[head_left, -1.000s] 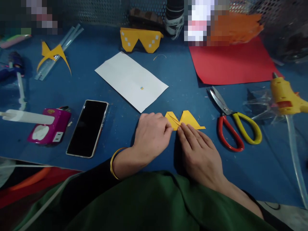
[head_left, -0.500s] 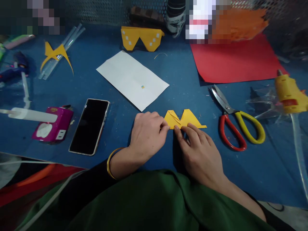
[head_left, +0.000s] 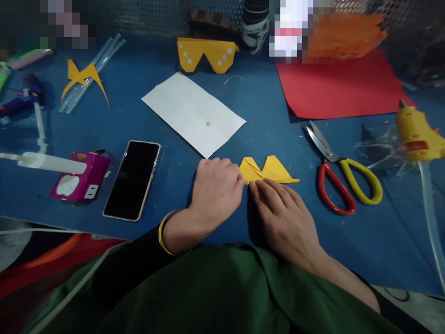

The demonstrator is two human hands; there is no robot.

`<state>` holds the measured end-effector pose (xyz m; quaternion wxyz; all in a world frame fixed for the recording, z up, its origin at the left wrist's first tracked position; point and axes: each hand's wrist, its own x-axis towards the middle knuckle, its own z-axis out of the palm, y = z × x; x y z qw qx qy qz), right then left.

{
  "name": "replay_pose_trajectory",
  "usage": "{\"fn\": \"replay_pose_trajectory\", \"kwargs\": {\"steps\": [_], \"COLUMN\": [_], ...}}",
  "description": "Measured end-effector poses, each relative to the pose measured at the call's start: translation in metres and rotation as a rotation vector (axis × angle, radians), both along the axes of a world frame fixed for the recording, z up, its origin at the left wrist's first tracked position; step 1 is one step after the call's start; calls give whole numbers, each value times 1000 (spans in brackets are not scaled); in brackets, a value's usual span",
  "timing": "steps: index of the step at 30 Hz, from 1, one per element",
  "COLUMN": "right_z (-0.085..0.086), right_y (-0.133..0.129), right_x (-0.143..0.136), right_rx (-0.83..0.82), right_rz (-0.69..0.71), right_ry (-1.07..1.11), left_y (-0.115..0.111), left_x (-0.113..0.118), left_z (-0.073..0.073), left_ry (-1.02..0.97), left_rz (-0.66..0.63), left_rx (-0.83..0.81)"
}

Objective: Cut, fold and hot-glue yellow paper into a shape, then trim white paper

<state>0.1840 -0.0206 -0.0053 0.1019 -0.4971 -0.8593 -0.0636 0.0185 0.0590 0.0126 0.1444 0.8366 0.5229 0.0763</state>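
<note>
A folded yellow paper cutout [head_left: 274, 170] with two peaks and a notch between them lies flat on the blue table. My left hand [head_left: 219, 190] is closed, its thumb and forefinger pinching the cutout's lower left edge. Close beside it, my right hand [head_left: 288, 218] has its fingertips pressed together on the middle of the lower edge. A thin creased flap shows on the left peak. Part of the left end is hidden behind my left fingers.
Scissors [head_left: 328, 150] with red and yellow handles and a yellow glue gun [head_left: 415, 132] lie right. White card [head_left: 187, 109], yellow paper glasses [head_left: 206, 51] and red paper [head_left: 340, 90] are beyond. Leftward are a phone [head_left: 134, 181], purple box [head_left: 83, 178] and blue glue gun [head_left: 33, 95].
My right fingers have shifted slightly along the lower edge and drawn closer together. My left hand keeps its pinch. The whole view has moved a little.
</note>
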Motion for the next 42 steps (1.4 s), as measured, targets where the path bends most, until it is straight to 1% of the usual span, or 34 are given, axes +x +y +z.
{"fn": "replay_pose_trajectory", "kwargs": {"steps": [2,9,11,19,25,32,38,40,42], "right_z": [0,1,1,0,-1,1,2,1,1], "right_y": [1,1,1,0,-1,0,0,0,0], "right_x": [-2,-4,-4,-3,-2,-5,-6,-7,-7], "right_rx": [-4,-23,-28,-29,-49,-84,-77,-76,-71], "right_rz": [21,-8,-9,-16,-31,-52,-68,-67,-69], "right_ry": [1,-22,-16,-14,-11,-61,-54,-51,-54], "left_y": [-1,0,1,-3,-2,-3,-6,-9,-12], "left_x": [0,-11,-12,-7,-10,-14,-18,-18,-18], "left_z": [0,3,4,8,7,4,1,1,2], "left_ry": [3,-25,-7,140,141,90,61,78,102], "left_rz": [-2,-9,0,-20,-21,-29,-4,2,1], "left_rx": [2,-42,-44,30,32,20,48,84,156]}}
